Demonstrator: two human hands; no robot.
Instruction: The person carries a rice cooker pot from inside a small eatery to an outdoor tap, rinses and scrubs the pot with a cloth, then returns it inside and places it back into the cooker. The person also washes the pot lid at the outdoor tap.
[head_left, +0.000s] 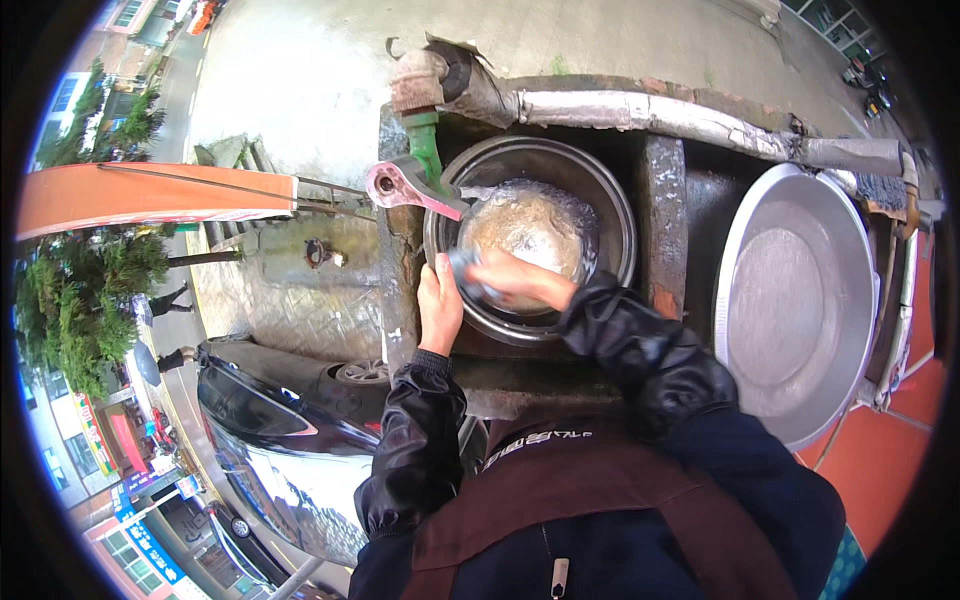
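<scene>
A round metal pot (622, 225) sits in a concrete sink (666, 225), with churning water (534, 225) inside it. My left hand (440, 309) grips the pot's near left rim, thumb and fingers upright against the edge. In my right hand (521, 276) is a blurred grey-blue scrubbing pad or cloth (471, 276), pressed to the rim just beside my left hand. Above the pot's left edge hangs a green tap (424, 146) with a pink lever (397, 184), and water streams from it into the pot. The pad hides part of the rim.
A large aluminium basin (787, 307) stands tilted to the right of the sink's dividing wall. Along the far side runs a wrapped pipe (645, 110). A dark car (292, 420) is parked at the left, below an orange awning (157, 196). Red tiles (896, 457) cover the floor at right.
</scene>
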